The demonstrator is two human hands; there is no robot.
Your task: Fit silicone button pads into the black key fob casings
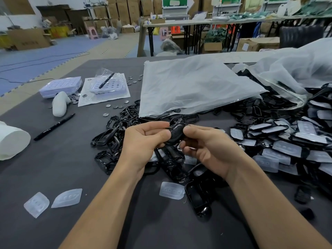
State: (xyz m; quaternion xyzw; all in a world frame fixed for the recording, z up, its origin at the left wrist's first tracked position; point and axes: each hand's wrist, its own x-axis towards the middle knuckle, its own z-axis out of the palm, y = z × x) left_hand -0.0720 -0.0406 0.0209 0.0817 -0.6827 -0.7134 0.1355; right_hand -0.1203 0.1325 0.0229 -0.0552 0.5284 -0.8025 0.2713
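Head view. Mid-fit, judging by the grip: black key fob casing pinched from both ends, left hand and right hand curled round it, above the heap of casings. Pad inside? Cannot tell. Next, probably: press edges flush, set aside, reach for loose silicone pad.

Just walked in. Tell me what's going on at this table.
A person's left hand and right hand together grip one black oval key fob casing over a heap of glossy black casing frames on the dark grey table. Loose translucent silicone button pads lie near the forearms; whether one sits in the held casing cannot be told. At right, casings with pads are piled.
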